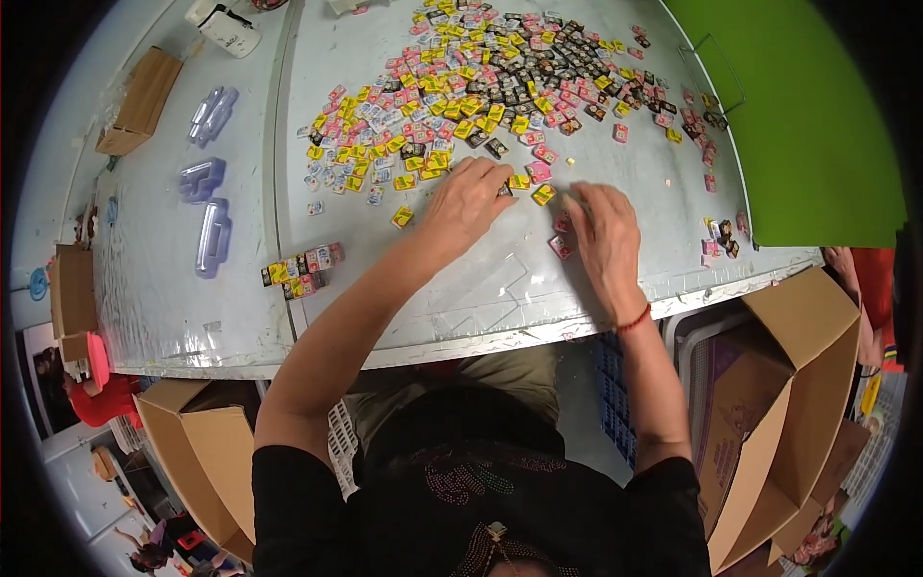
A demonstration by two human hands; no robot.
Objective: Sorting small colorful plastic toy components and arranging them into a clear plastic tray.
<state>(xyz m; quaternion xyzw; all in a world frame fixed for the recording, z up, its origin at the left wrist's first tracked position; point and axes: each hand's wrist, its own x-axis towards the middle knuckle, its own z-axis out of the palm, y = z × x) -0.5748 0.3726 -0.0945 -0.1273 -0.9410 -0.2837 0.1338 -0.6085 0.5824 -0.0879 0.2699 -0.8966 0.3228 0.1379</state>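
Many tiny printed boxes in yellow, pink, black and white lie loosely piled across the far middle of the table. At the near edge of the pile, my left hand has its fingers bent and closed on a small black box, mostly hidden by the fingertips. My right hand, with a red cord at its wrist, hovers low with loosely bent fingers apart. Beside its thumb lie pink boxes; a yellow box sits between the hands. A clear plastic tray lies in front of me.
Stacked rows of boxes stand left of my left forearm. Farther left are clear plastic trays, a cardboard box and a white container. A green panel borders the right. Open cartons flank me below the table edge.
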